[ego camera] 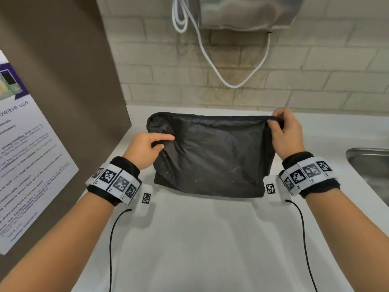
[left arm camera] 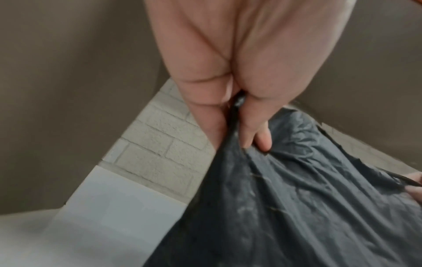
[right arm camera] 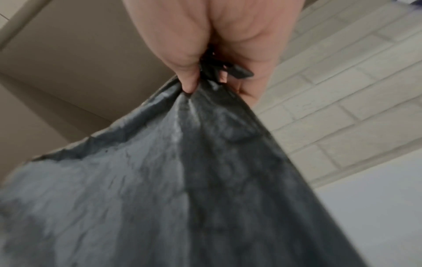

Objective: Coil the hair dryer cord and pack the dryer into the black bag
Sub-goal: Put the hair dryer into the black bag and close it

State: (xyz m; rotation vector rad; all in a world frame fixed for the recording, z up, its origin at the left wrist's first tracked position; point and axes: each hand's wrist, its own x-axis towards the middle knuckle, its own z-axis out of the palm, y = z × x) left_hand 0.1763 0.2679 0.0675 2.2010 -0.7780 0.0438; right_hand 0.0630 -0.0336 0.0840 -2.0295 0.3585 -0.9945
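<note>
A black fabric bag lies on the white counter, its upper edge lifted toward the wall. My left hand pinches the fabric at the bag's left edge; in the left wrist view the bag is bunched between thumb and fingers. My right hand grips the bag's top right corner at the zip line; in the right wrist view the bag hangs from that pinch. No hair dryer or its cord shows in any view.
A steel sink is set into the counter at the right. A brown panel with a poster stands at the left. A metal wall unit with a white looping cable hangs above the brick wall.
</note>
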